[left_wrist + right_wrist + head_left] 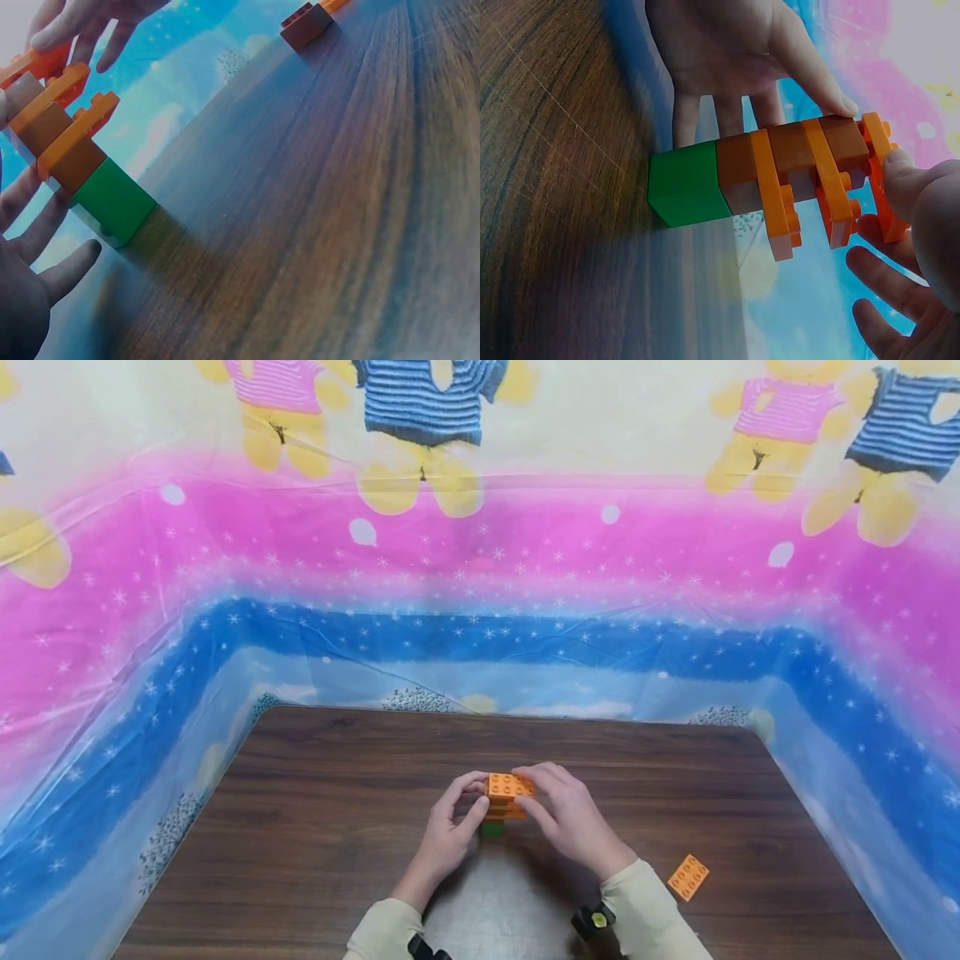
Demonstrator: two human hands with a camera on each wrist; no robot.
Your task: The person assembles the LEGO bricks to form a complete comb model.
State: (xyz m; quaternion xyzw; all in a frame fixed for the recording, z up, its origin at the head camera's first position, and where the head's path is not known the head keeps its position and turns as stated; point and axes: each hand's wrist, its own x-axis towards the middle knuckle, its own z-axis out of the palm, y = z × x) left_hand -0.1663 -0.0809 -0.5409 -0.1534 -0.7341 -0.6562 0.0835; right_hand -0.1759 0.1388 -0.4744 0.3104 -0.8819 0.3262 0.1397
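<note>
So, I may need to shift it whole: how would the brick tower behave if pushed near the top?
The brick tower would likely tip before sliding, standing tall on one narrow green block. Its orange plates overhang the same side, so it may topple more readily that way. The pieces look like hard plastic, so probably stiff.

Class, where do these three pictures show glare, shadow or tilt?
Head view: pale glare on the near tabletop, dark shadow beside the right hand; left wrist view: tilted, pale sheen at lower right; right wrist view: turned sideways, the tabletop dim near the green block.
</note>
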